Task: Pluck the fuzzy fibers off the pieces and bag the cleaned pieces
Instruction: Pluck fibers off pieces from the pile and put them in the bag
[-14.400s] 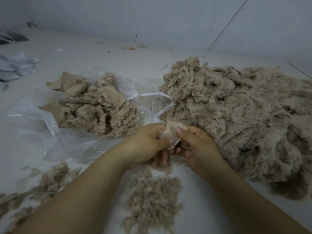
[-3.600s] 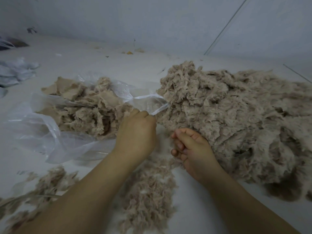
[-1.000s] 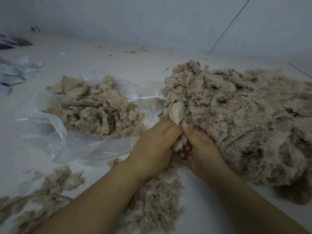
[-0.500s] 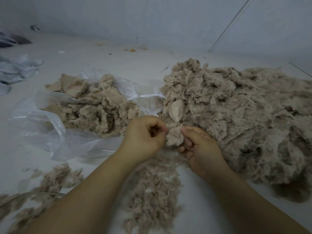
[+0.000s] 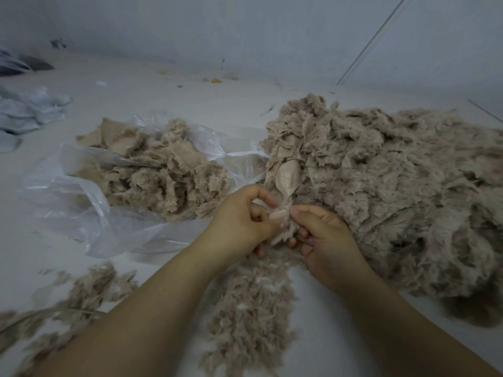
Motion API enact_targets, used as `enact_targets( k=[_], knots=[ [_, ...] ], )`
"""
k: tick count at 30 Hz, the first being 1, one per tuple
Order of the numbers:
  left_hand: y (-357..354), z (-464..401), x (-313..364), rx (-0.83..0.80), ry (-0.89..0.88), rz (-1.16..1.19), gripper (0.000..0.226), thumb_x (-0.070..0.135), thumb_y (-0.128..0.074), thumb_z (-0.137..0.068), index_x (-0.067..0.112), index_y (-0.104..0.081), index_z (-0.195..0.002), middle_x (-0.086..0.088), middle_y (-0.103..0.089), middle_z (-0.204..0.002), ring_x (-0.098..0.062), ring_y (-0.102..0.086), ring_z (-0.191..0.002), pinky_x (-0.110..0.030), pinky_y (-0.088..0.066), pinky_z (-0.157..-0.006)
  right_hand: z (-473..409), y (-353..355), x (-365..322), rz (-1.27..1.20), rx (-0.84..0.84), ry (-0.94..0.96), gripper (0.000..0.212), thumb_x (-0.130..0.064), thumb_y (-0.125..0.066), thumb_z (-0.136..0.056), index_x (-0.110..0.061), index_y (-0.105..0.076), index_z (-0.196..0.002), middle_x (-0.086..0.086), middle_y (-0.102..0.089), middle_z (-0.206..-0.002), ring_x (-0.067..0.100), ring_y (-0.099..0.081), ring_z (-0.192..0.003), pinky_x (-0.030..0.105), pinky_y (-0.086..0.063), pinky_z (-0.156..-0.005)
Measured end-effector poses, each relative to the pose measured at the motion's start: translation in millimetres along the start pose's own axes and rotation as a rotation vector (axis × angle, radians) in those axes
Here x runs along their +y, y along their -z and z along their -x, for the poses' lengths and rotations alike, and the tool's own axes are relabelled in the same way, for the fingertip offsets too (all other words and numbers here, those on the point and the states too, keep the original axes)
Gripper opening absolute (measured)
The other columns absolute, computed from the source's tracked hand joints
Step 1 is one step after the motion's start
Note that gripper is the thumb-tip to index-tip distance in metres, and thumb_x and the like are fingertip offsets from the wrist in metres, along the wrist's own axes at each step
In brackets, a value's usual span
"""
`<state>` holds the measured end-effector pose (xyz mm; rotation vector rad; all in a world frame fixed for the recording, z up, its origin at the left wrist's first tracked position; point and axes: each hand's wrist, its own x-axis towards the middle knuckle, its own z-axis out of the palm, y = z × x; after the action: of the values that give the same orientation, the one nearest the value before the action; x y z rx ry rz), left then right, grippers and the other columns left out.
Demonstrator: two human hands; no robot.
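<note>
A small beige fuzzy piece (image 5: 281,223) is held between both hands at the centre. My right hand (image 5: 325,240) grips it from the right, thumb on top. My left hand (image 5: 239,221) pinches its fibres at the left edge with thumb and forefinger. A big heap of fuzzy pieces (image 5: 386,191) lies to the right and behind the hands. A clear plastic bag (image 5: 81,202) lies open on the left with cleaned pieces (image 5: 163,170) inside. Plucked fibres (image 5: 250,317) are piled on the floor under the hands.
More loose fluff (image 5: 81,292) is scattered at the lower left. Crumpled pale bags or cloths (image 5: 24,115) lie at the far left. A grey wall (image 5: 245,31) runs along the back, with small debris (image 5: 215,80) at its foot. The floor is pale.
Half a second ago my left hand was drawn back a little from the piece; now it is closed in against it again, pinching at its edge. My right hand has kept its hold.
</note>
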<state>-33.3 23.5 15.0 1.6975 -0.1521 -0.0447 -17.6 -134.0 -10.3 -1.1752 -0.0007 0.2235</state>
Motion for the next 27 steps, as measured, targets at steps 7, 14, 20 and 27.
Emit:
enact_targets(
  k=[7, 14, 20, 27],
  knots=[
    [-3, -3, -3, -0.074, 0.013, -0.034, 0.020, 0.008, -0.056, -0.097, 0.017, -0.073, -0.093, -0.011, -0.073, -0.073, -0.026, -0.064, -0.057, -0.027, -0.049, -0.046, 0, -1, 1, -0.021, -0.023, 0.013, 0.020, -0.012, -0.062, -0.083, -0.013, -0.073, -0.066, -0.003, -0.042, -0.048, 0.013, -0.046, -0.050, 0.031, -0.044, -0.063],
    [4, -16, -15, 0.329, -0.127, -0.123, 0.045, 0.002, -0.062, -0.091, 0.037, -0.073, -0.064, 0.010, -0.073, -0.069, -0.006, -0.068, -0.064, -0.029, -0.057, -0.063, -2, 1, 3, -0.040, 0.002, -0.005, 0.040, -0.001, -0.053, -0.094, -0.013, -0.076, -0.064, -0.003, -0.041, -0.043, 0.007, -0.042, -0.040, 0.021, -0.046, -0.046],
    [7, -17, -13, 0.492, -0.168, -0.096, 0.025, 0.001, -0.060, -0.093, 0.021, -0.074, -0.086, 0.003, -0.073, -0.075, -0.012, -0.069, -0.067, -0.036, -0.061, -0.066, -2, 3, 4, -0.048, -0.015, 0.011, 0.046, -0.003, -0.052, -0.096, -0.020, -0.073, -0.059, -0.005, -0.040, -0.045, 0.004, -0.042, -0.041, 0.020, -0.045, -0.048],
    [5, -8, 0, 0.332, -0.170, 0.206, 0.021, -0.002, -0.051, -0.082, 0.005, -0.065, -0.067, -0.002, -0.059, -0.056, -0.013, -0.052, -0.048, -0.025, -0.043, -0.044, -4, 2, 4, -0.026, 0.043, 0.014, 0.044, -0.003, -0.051, -0.098, -0.019, -0.068, -0.061, -0.003, -0.039, -0.051, 0.007, -0.039, -0.045, 0.022, -0.046, -0.048]
  ],
)
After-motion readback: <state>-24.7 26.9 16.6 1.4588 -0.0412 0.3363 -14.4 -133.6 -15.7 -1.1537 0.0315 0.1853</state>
